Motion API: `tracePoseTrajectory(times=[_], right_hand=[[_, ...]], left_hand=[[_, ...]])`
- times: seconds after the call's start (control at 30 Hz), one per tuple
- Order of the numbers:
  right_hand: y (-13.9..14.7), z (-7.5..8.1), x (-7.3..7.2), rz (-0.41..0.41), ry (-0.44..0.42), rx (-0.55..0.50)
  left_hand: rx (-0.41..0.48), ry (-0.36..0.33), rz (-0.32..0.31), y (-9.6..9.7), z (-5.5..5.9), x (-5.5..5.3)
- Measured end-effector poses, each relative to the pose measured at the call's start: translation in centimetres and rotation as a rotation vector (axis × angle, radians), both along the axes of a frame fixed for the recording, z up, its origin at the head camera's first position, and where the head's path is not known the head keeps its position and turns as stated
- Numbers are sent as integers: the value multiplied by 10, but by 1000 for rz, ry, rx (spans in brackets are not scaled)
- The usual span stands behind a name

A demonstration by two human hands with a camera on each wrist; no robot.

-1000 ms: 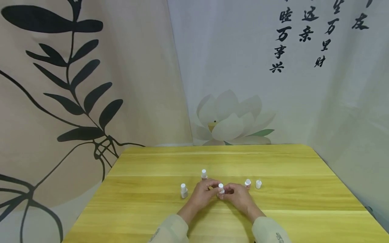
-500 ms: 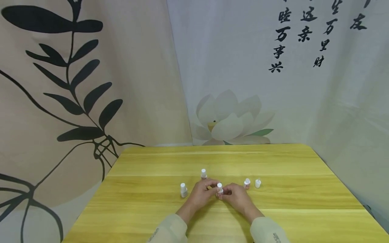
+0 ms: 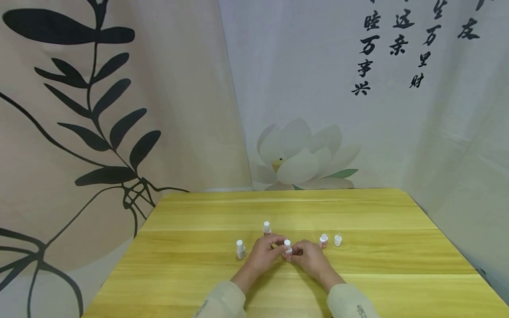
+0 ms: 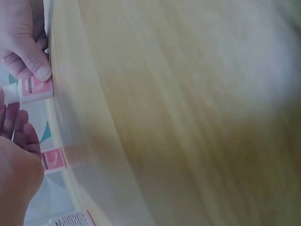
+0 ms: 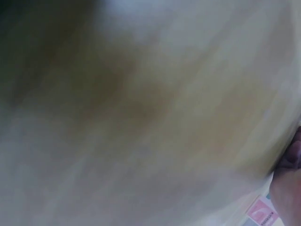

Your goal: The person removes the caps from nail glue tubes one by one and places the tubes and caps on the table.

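A small white bottle (image 3: 287, 250) with a white cap and a pink label stands upright between the two hands in the head view. The left hand (image 3: 264, 254) pinches it from the left, thumb and forefinger high up by the cap. From the right, the right hand (image 3: 313, 259) holds it low; in the left wrist view its thumb lies on the pink label (image 4: 35, 87) near the base. Only part of the right hand (image 5: 288, 190) shows in the right wrist view, beside a pink label (image 5: 262, 212) whose bottle is mostly cut off.
Behind the left hand stands another bottle (image 3: 267, 228), with one more bottle (image 3: 240, 250) to its left. Right of the hands are a bottle (image 3: 324, 240) and a short white piece (image 3: 337, 240) like a cap. All are on a wooden table (image 3: 199, 282) before a printed curtain (image 3: 191, 88).
Over the past second the hands and the bottle between them shift very slightly left in the head view, partly with the camera. Both hands keep their hold.
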State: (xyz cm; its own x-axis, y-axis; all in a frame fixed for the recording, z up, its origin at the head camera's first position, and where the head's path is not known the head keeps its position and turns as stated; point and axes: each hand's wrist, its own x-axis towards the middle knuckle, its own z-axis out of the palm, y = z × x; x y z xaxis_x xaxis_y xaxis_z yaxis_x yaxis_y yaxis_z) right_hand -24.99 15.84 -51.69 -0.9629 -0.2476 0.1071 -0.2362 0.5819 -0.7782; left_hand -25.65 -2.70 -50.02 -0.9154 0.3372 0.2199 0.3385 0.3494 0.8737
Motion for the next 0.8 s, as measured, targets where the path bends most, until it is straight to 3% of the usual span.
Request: tracePoseTrajectory(times=[0.17, 0.33, 0.6, 0.8], right_hand=[[-1, 0, 0, 1, 8, 7], [-1, -1, 0, 5, 0, 13], [0, -1, -1, 20, 11, 22], [1, -1, -2, 28, 15, 24]], left_hand=[[8, 37, 38, 2, -3, 0], [24, 10, 66, 4, -3, 3], [25, -66, 36, 1, 0, 3], [26, -36, 28, 0, 1, 2]])
